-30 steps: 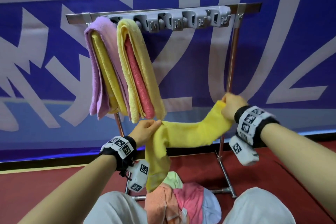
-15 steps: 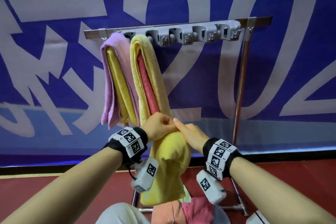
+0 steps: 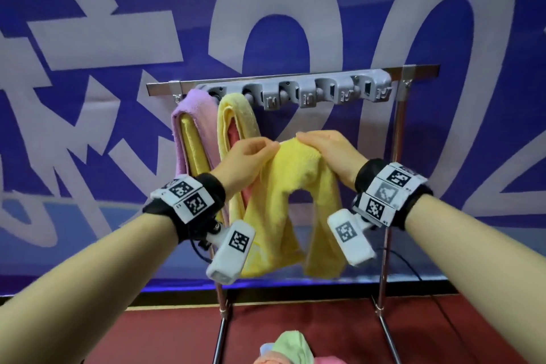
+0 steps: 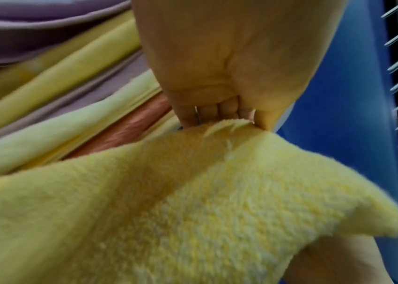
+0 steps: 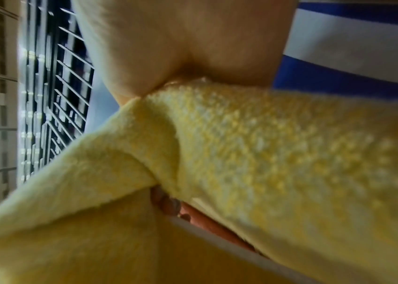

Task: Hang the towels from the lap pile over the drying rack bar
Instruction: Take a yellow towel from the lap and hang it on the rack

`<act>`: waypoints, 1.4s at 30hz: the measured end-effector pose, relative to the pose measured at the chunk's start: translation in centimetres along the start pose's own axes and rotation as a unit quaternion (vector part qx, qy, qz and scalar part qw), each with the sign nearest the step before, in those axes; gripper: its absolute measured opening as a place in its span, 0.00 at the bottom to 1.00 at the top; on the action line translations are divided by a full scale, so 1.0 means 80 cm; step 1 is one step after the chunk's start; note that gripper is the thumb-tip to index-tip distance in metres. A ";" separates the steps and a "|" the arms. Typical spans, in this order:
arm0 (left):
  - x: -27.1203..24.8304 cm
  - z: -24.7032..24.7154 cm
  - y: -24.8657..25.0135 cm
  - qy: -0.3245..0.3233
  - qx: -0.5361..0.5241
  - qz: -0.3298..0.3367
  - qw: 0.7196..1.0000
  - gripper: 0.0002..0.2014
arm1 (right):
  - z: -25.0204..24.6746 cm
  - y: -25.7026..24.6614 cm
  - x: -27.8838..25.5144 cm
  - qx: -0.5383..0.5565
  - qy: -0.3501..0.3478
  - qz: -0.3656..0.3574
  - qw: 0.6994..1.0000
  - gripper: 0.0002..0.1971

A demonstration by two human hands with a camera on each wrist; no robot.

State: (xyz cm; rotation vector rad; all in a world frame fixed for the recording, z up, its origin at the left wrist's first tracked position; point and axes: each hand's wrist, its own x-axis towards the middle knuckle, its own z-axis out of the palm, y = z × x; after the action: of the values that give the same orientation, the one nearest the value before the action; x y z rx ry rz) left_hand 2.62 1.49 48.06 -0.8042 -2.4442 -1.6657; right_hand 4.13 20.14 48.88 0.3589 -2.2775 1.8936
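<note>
A pile [image 3: 291,349] of towels sits low on the lap. Higher up, both hands hold a yellow towel [image 3: 283,201]. The left hand [image 3: 245,161] pinches its top. The right hand [image 3: 328,151] grips it too. Behind is the rack [image 3: 295,80] with two hung towels [image 3: 212,133].

Blue banner [image 3: 487,38] behind the drying rack [image 3: 295,80]: large pale-grey characters, partly cropped. Two rounded figures read as "0" [image 3: 277,23] and, right of it, another "0"-like shape [image 3: 413,68], cut at the top edge; together maybe part of "20…", rest hidden. Left side: angular strokes [image 3: 97,32], not readable as a whole. Wrist bands [image 3: 189,198] and the camera housings [image 3: 233,245] carry black-and-white square fiducial marker codes, no letters or digits legible. Wrist views: no text.
</note>
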 end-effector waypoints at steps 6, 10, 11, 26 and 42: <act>0.066 -0.032 0.061 0.070 0.122 0.073 0.987 0.12 | -0.008 -0.062 0.061 -0.116 0.066 -0.054 0.990 0.23; 0.105 -0.051 0.077 0.122 0.257 0.089 0.955 0.13 | -0.013 -0.084 0.102 -0.245 0.084 -0.086 0.962 0.19; 0.114 -0.054 0.077 0.133 0.283 0.082 0.946 0.13 | -0.015 -0.087 0.113 -0.279 0.082 -0.087 0.953 0.21; 0.172 -0.068 0.042 0.108 0.478 -0.044 0.871 0.14 | 0.014 -0.062 0.198 -0.569 0.051 -0.043 0.819 0.15; 0.158 -0.052 0.025 -0.011 0.695 -0.020 0.719 0.14 | 0.032 -0.039 0.188 -0.628 0.120 -0.069 0.766 0.13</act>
State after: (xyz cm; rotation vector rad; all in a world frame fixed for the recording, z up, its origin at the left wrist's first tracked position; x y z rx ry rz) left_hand -8.30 3.11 55.82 -0.4273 -2.6857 0.4642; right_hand -9.30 15.84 55.46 0.0510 -2.5930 0.0416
